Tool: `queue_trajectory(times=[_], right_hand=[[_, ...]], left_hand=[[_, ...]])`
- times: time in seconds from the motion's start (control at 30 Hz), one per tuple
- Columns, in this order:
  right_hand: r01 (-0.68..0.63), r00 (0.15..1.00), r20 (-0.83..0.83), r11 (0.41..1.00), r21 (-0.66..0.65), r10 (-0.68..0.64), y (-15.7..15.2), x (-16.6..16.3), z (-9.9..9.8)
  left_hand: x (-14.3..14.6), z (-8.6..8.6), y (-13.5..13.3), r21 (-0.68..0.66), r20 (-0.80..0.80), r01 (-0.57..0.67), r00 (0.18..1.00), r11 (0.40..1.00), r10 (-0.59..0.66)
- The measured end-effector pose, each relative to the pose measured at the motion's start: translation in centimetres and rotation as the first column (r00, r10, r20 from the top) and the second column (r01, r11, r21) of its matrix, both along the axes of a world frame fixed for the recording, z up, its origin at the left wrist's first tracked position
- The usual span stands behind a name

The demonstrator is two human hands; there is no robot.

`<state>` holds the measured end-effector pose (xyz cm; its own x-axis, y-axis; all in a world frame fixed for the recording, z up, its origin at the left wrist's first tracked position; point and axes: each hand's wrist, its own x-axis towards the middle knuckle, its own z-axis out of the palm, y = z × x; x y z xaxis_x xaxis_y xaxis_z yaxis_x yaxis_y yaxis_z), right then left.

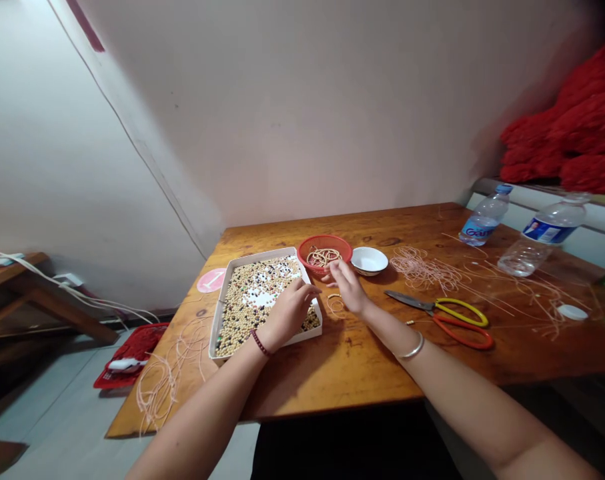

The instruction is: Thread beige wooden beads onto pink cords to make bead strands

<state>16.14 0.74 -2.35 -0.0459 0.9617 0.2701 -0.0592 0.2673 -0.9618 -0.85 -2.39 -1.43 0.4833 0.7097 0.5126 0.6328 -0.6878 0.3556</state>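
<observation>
My left hand (288,312) is over the right side of a white tray (219,313) of small tan, black and white beads (242,287). Its fingers are drawn together towards the right; what they pinch, if anything, is too small to make out. Facing it, my right hand (349,288) is beside the tray, near the red basket, with its fingers stretched out and nothing visible in them. A thin cord loop with a few tan beads (335,303) shows between the two hands, close to the table top. I cannot tell whether either hand touches it.
Behind my hands stand a red basket (302,257) of beaded strings and a white bowl (371,261). To the right lie tangled cords (422,268), scissors (457,313) and two plastic bottles (483,219). More cord (157,390) lies at the table's left edge.
</observation>
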Motion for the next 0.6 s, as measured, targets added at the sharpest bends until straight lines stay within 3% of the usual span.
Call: queue_trajectory(times=[0.07, 0.17, 0.33, 0.47, 0.6], right_hand=[[-0.187, 0.978, -0.119, 0.973, -0.137, 0.171, -0.4, -0.3, 0.1], [-0.355, 0.922, -0.259, 0.897, -0.263, 0.289, -0.9, -0.6, 0.2], [-0.484, 0.870, -0.281, 0.807, -0.338, 0.405, -1.2, -0.4, 0.4], [-0.396, 0.916, -0.084, 0.847, -0.353, 0.393, -0.8, -0.4, 0.0], [-0.223, 0.940, 0.226, 0.961, -0.161, 0.256, 0.0, -0.6, -1.3]], left_hand=[[0.3, 0.2, -0.2, 0.016, 0.042, 0.041, 0.998, 0.999, -0.042], [0.5, 0.4, -0.4, 0.028, 0.073, 0.043, 0.996, 0.999, -0.045], [0.4, 0.6, -0.4, 0.052, 0.038, 0.035, 0.999, 0.998, -0.037], [0.1, 0.6, -0.3, 0.107, -0.035, 0.018, 0.999, 0.994, -0.014], [-0.2, 0.7, -0.2, 0.123, -0.119, -0.020, 0.992, 0.992, 0.034]])
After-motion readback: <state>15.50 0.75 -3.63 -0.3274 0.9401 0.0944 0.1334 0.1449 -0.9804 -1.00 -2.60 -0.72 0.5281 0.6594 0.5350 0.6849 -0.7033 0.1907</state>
